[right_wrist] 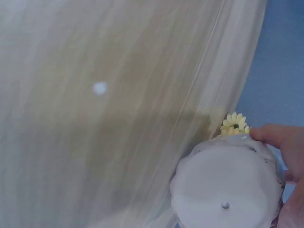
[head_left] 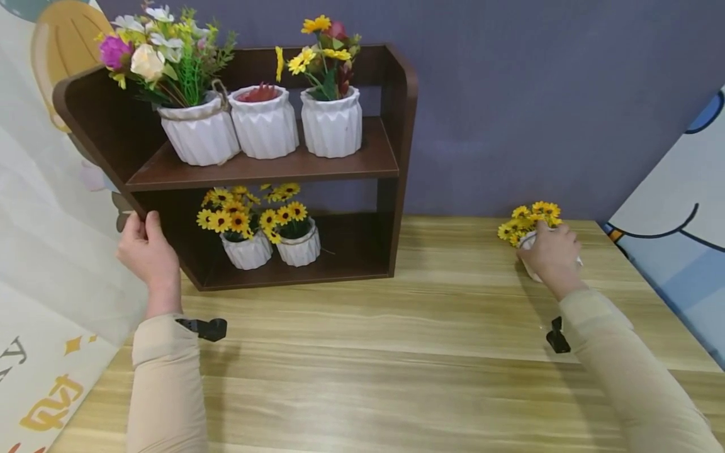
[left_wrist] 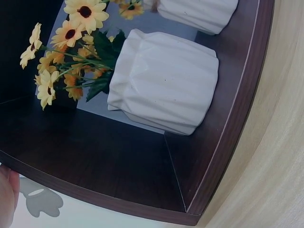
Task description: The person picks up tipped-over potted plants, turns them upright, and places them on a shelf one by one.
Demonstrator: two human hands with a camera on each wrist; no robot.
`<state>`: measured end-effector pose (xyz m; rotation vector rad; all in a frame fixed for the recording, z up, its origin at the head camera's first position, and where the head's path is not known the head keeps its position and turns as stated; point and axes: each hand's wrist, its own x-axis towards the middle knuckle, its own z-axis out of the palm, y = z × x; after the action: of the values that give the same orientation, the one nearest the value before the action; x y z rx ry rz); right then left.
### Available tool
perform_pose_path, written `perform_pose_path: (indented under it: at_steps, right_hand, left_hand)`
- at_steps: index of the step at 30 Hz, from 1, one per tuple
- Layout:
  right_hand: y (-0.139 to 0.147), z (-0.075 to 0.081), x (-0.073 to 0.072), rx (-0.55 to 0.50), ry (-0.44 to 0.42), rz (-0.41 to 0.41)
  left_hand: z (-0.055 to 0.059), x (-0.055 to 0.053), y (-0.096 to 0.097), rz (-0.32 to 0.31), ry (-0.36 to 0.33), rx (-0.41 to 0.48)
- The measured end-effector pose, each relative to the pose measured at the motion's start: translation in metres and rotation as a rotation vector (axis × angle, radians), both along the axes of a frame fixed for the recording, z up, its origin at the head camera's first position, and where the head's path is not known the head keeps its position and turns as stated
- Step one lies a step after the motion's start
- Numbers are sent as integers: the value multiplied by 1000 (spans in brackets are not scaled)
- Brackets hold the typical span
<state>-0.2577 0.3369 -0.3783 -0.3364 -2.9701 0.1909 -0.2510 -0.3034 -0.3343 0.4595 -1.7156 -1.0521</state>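
Observation:
At the table's right, my right hand (head_left: 552,255) grips a white ridged flowerpot (right_wrist: 228,183) by its side. Yellow artificial daisies (head_left: 529,220) stick out beyond the fingers. In the right wrist view the pot's round underside, with a small hole in it, faces the camera. My left hand (head_left: 150,255) holds the left side panel of a dark brown two-tier shelf (head_left: 260,176), thumb and fingers at the front edge. On the lower tier stand two white pots of yellow daisies; the nearer pot (left_wrist: 166,83) fills the middle of the left wrist view.
The upper tier carries a twine-tied pot (head_left: 201,132) of mixed flowers, a pot (head_left: 265,126) with low red leaves, and a pot (head_left: 331,126) with yellow flowers. The shelf stands on a wood-grain table (head_left: 362,377) before a grey-blue wall (head_left: 538,113). Printed cloths hang at both sides.

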Motion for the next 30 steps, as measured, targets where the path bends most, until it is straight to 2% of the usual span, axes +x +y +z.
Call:
perform_pose_path:
  at_steps: [5,14,22,30]
  right_hand:
    - [4,-4,10,-85,86,0]
    - [1,-4,26,-218,190,-3]
    - [4,-9,36,-165,275,-10]
    - [9,-6,47,-198,312,-48]
  left_hand:
    - [0,0,0,-6,-9,3]
    - [0,2,0,-3,-8,-7]
    - [-2,1,1,-9,-4,-6]
    - [-1,0,1,-11,-1,23]
